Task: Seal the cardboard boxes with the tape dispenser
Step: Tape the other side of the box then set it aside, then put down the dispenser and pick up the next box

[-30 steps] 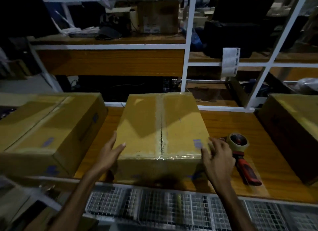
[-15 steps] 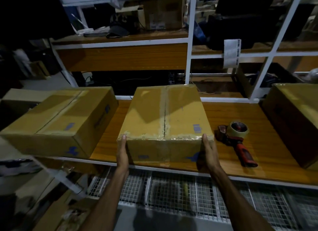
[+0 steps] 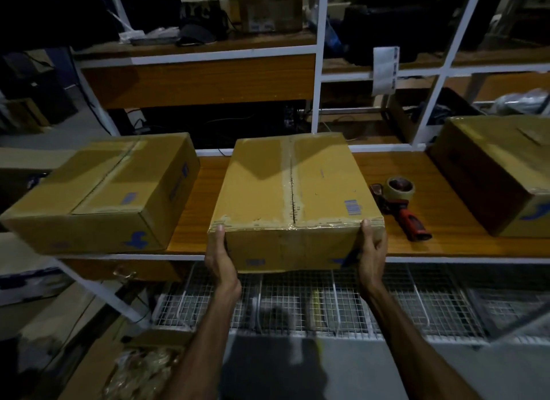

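Cardboard, tan and taped along its centre seam: middle box (image 3: 293, 191), near end overhanging the front edge of the wooden shelf (image 3: 440, 239), gripped at its two near corners. Left hand (image 3: 221, 256) clasped round the left corner, thumb up along the front face to the taped top edge, remaining fingers hidden behind the side wall. Right hand (image 3: 370, 255) clasped round the right corner the same way, thumb tip at the top edge, other fingers wrapped out of sight along the side. Both forearms bare, reaching up and forward from the bottom of the head view, wrists bent slightly inward. Just right of the held box, lying on the shelf: tape dispenser (image 3: 400, 203), roll of tan tape at the far end, red and black handle toward the near edge, untouched by either hand. Further left, a second box (image 3: 101, 191), turned at an angle and jutting past the shelf front. Far right, a third box (image 3: 500, 173), partly cut off by the frame. Behind, white metal rack posts (image 3: 320, 72) and an upper wooden shelf (image 3: 208, 46) cluttered with dark items. Below, white wire mesh baskets (image 3: 327, 304). Dim room, floor grey.
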`<state>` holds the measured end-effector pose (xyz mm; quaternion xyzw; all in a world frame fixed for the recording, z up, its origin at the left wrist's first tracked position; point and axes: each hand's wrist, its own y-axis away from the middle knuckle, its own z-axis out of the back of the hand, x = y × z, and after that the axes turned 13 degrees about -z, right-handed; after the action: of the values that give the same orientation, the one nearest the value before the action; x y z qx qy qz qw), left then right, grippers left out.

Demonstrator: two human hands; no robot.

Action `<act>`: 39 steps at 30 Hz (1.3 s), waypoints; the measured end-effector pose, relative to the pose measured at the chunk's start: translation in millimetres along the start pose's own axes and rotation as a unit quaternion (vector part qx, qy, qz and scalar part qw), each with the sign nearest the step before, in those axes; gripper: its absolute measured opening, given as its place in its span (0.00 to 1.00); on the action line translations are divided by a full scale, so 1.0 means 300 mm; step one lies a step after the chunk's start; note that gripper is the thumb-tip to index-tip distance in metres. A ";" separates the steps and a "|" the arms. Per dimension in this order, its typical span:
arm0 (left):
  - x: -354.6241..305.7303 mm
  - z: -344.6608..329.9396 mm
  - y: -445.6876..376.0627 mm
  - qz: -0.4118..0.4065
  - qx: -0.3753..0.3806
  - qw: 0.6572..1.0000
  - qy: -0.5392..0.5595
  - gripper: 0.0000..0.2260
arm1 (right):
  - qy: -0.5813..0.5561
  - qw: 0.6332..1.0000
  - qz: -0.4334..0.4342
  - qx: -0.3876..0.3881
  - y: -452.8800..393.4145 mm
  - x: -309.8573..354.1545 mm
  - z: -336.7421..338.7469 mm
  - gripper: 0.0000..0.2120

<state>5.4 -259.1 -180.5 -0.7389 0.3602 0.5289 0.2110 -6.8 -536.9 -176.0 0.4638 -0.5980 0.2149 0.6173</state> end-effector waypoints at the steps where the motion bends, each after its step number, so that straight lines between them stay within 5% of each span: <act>1: -0.016 0.009 0.007 -0.006 0.001 1.000 0.003 0.35 | -0.005 1.000 0.010 -0.006 0.033 0.006 0.003 0.31; 3: -0.048 0.020 0.024 -0.024 0.004 1.000 0.009 0.34 | -0.021 0.999 0.020 -0.027 0.081 0.018 0.011 0.25; 7: -0.119 0.014 0.063 -0.047 0.049 0.997 0.046 0.29 | -0.034 0.996 0.052 -0.068 0.169 0.073 0.044 0.42; 12: -0.188 -0.028 0.123 -0.038 0.080 0.993 0.080 0.36 | -0.043 0.986 0.118 -0.106 0.247 0.181 0.124 0.36; 22: -0.222 -0.302 0.355 -0.011 0.173 0.980 0.092 0.21 | -0.077 0.962 0.150 -0.213 0.282 0.368 0.422 0.40; 30: -0.171 -0.700 0.592 -0.004 0.218 0.970 0.108 0.23 | -0.093 0.946 0.159 -0.268 0.122 0.564 0.731 0.36; 34: -0.088 -0.973 0.757 0.004 0.229 0.967 0.110 0.22 | -0.093 0.947 0.150 -0.267 -0.076 0.692 0.967 0.47; 39: 0.043 -1.327 0.988 0.020 0.240 0.964 0.115 0.31 | -0.088 0.947 0.164 -0.261 -0.322 0.886 1.278 0.37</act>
<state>34.6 -732.0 -32.2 -0.7152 0.5134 0.3425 0.3280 -82.9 -978.0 -13.0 0.1989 -0.7528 0.1075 0.6183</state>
